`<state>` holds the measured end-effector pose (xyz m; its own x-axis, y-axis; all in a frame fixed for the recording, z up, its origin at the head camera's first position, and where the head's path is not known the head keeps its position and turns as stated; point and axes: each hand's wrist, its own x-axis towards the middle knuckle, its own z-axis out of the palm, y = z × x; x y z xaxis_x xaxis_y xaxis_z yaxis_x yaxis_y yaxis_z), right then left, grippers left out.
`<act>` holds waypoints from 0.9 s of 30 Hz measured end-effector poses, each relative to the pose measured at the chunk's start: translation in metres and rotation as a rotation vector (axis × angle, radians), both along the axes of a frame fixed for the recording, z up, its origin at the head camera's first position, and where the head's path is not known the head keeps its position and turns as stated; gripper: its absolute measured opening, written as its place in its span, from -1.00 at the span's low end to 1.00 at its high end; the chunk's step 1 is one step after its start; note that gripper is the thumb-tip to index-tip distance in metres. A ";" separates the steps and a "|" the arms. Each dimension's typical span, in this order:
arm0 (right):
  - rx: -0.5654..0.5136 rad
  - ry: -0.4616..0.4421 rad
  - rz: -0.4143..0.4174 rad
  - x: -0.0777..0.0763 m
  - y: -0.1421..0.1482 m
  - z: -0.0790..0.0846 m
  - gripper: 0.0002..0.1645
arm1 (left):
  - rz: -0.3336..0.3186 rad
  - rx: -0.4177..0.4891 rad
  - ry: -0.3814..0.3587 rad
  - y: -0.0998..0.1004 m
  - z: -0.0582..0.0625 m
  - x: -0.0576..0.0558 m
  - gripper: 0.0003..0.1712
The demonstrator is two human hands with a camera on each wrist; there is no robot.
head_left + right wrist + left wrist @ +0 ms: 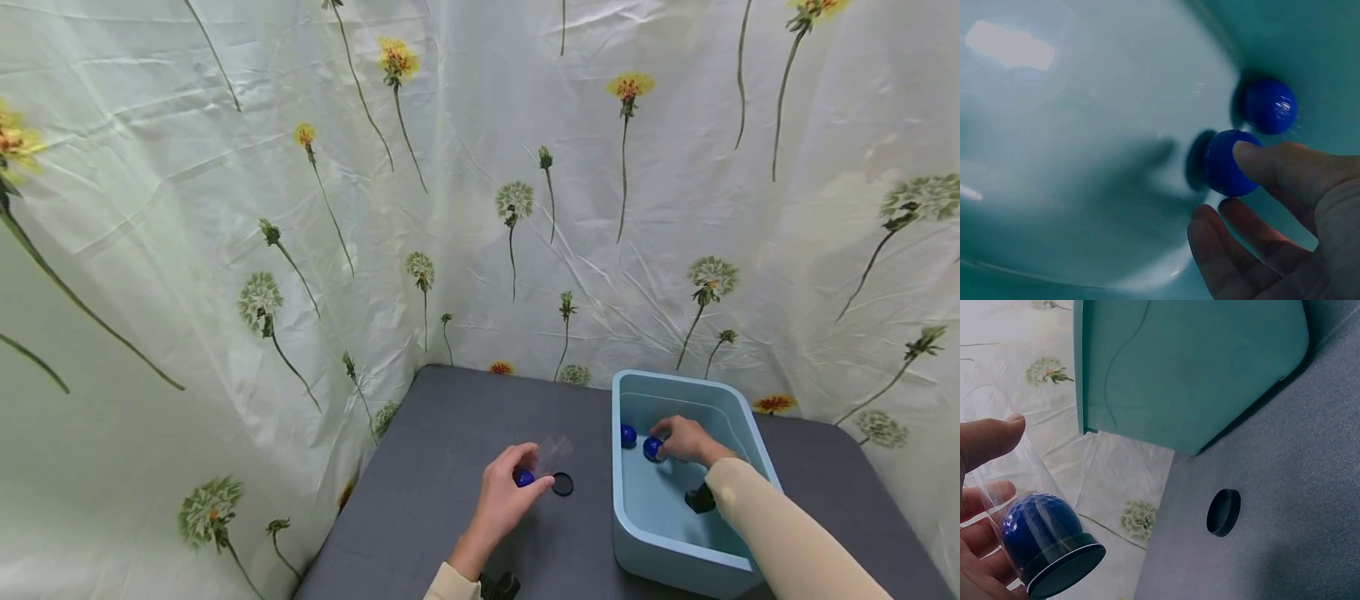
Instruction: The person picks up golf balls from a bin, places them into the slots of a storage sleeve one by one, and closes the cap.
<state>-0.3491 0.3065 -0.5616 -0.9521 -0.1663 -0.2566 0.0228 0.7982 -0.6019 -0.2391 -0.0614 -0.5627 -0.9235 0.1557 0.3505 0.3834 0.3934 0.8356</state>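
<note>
My left hand (504, 492) grips a clear plastic tube (1035, 465) with a dimpled blue golf ball (1038, 525) inside, resting against a black cap (1066, 569) at its lower end. The tube is tilted, with the thumb across one side and the fingers behind. Inside the light blue bin (626, 525), my right hand (686, 440) pinches another blue golf ball (1229, 165), thumb over it and a fingertip at its lower edge. A further blue golf ball (1269, 106) lies beside it, close to the bin wall.
On the dark grey table (480, 408), a loose black cap (562, 484) lies between the left hand and the bin. A flower-printed curtain (465, 208) hangs behind and to the left of the table. The bin's raised walls surround the right hand.
</note>
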 end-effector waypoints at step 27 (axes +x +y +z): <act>-0.022 -0.117 0.223 0.016 -0.035 0.014 -0.60 | 0.002 0.006 0.012 -0.001 -0.006 0.003 -0.46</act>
<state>-0.3334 0.2712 -0.5479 -0.8551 -0.3756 -0.3572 -0.0816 0.7780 -0.6229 -0.2361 -0.0626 -0.5691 -0.9194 0.1520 0.3626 0.3930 0.3895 0.8330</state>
